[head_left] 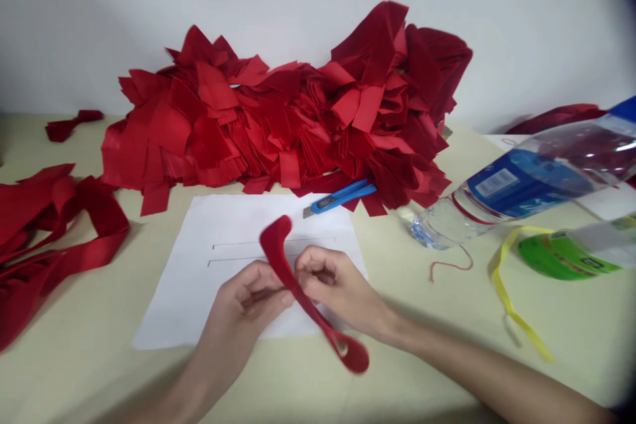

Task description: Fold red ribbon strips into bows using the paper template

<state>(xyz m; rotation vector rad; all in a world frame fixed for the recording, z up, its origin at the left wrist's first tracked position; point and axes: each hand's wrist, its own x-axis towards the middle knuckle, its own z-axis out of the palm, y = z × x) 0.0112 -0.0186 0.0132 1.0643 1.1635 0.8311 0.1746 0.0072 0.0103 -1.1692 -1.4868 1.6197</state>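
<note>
A red ribbon strip [309, 305] runs slantwise between my hands, its upper end curled and its lower end looped. My left hand [251, 298] pinches it from the left side, thumb and fingers pressed together. On the other side my right hand [335, 285] is closed, its curled fingertips against the ribbon's middle. Both hands are over a white paper sheet [173, 305] marked with thin black lines. A blue utility knife [342, 197] rests at the sheet's top right edge with some blade showing.
A large heap of folded red ribbon pieces [278, 119] spans the back. Loose red ribbon [94, 238] lies at the left. On the right are a clear bottle with blue label [527, 179], a green-labelled bottle [581, 252], a yellow strip [509, 298] and red string [452, 266].
</note>
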